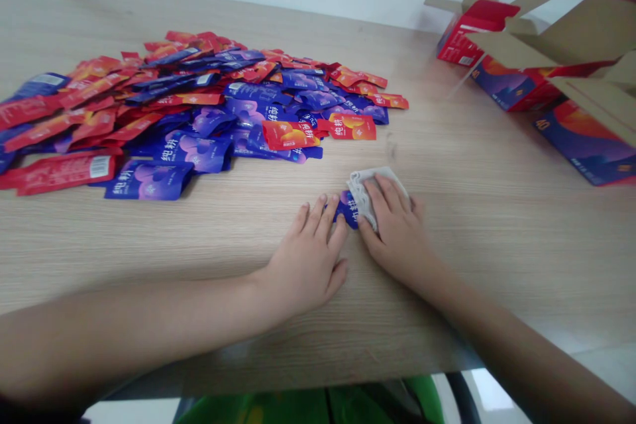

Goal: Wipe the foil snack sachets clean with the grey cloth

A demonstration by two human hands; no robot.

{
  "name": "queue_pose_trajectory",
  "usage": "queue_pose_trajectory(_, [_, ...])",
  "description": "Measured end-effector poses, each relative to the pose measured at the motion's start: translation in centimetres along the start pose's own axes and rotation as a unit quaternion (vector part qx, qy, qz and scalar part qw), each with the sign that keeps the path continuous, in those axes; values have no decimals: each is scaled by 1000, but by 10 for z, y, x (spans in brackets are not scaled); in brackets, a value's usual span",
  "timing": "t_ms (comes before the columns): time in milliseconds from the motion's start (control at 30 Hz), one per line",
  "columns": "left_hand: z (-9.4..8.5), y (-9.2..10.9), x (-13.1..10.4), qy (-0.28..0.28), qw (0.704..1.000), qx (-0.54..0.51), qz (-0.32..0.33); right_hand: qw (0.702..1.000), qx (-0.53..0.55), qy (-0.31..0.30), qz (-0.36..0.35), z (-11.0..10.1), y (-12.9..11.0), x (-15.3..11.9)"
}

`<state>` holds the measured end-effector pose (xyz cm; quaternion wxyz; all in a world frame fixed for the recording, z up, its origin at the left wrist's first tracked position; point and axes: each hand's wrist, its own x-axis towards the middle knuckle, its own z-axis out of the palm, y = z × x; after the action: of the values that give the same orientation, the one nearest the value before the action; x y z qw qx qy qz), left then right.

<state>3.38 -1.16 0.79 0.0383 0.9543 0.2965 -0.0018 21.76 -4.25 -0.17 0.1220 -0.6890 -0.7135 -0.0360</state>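
"How's your light?"
"Even across the table (pixel 472 225), I'd say, with soft shadow toward its near edge."
"Sharp?"
"Hazy; I see cartons (pixel 579 142) at its right end stretched."

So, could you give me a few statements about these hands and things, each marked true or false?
1. The left hand touches a blue packet. True.
2. The right hand rests on a cloth. True.
3. The blue packet is fully in view. False: the cloth hides part of it.
4. In the picture, the pile lies left of the boxes. True.
5. The pile is all red. False: it also has blue in it.
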Motion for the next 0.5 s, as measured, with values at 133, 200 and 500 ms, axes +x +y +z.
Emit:
queue_pose_trajectory(133, [1,0,0,8,1000,-3,1,997,13,-38,-72,-3,-13,-2])
queue_pose_trajectory(200, [2,0,0,10,1000,1,-1,998,8,-39,-52,-5,-7,0])
queue_pose_trajectory(500, [1,0,-1,7,1000,4,-3,1000,-10,-5,-15,-1,-3,1])
